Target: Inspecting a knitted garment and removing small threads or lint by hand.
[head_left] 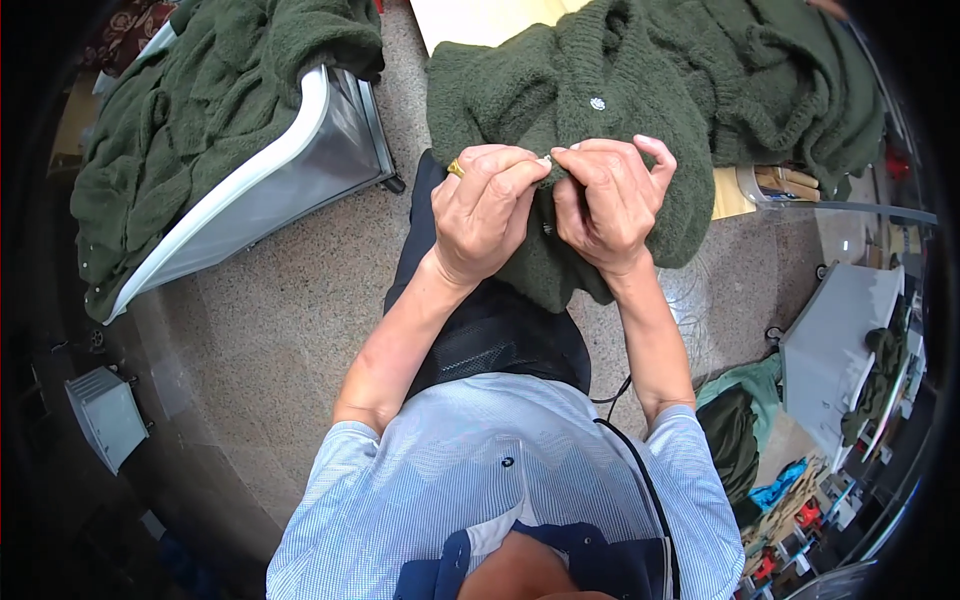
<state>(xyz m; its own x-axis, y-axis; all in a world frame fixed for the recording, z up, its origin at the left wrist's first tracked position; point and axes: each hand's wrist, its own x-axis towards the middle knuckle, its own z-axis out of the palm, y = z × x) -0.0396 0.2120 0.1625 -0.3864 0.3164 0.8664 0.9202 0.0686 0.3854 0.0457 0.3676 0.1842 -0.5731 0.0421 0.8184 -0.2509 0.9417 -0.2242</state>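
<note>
Knitwear (pixel 640 120), dark green, drapes over the near edge of the desk (pixel 468 18). Left hand (pixel 482 215) and right hand (pixel 615 205) nearly meet, both pinching its fabric near a sparkly round button (pixel 598 103).

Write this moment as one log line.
left hand: pinched at green garment; right hand: curled close beside left; pale button: on garment, beyond hands; cart: left side, heaped with green fabric
</note>
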